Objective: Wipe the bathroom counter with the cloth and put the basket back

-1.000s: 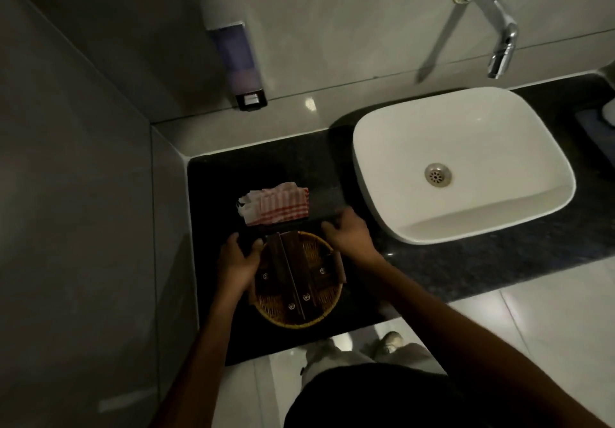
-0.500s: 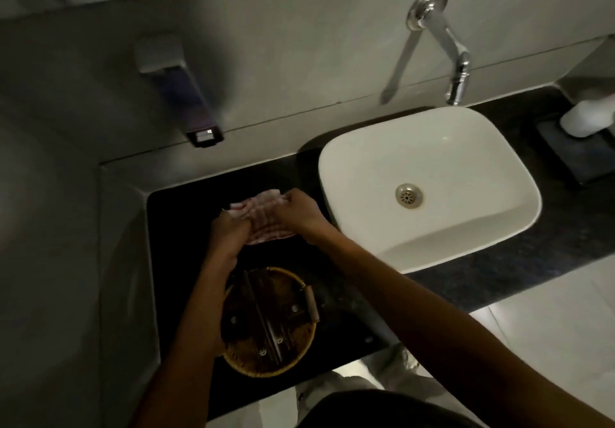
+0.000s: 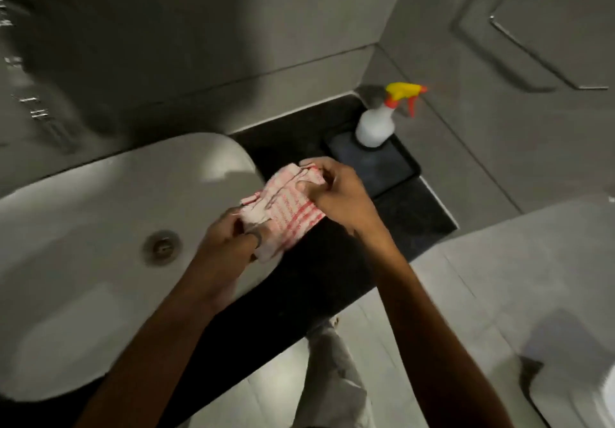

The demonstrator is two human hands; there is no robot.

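I have both hands on the cloth (image 3: 283, 209): my left hand (image 3: 229, 241) is clenched on its near, lower corner and my right hand (image 3: 336, 191) pinches the far upper edge between thumb and fingers, so the red-and-white fabric hangs stretched and partly folded between them, held above the right rim of the sink (image 3: 100, 228) and the dark bench (image 3: 319, 268) and, as far as I can judge, touching neither. The first risk sits in the grip itself: the cloth is bunched unevenly, and if I press it down like this only a narrow ridge may meet the surface and the wipe would streak or miss patches. A loose corner also dangles toward the basin, and it could drag over the wet rim or slip in toward the drain (image 3: 162, 247) if my left hand lets go first. Further out, the spray bottle (image 3: 377, 121) stands upright on a dark tray (image 3: 382, 168) just beyond my right hand; a broad sweep along that end of the bench could knock it over or push the tray toward the wall corner. The picture is blurred, so I cannot judge the gap there well. The basket is not in view at all, so I cannot tell where it stands, and putting it back before this strip is wiped would leave its place uncleaned.
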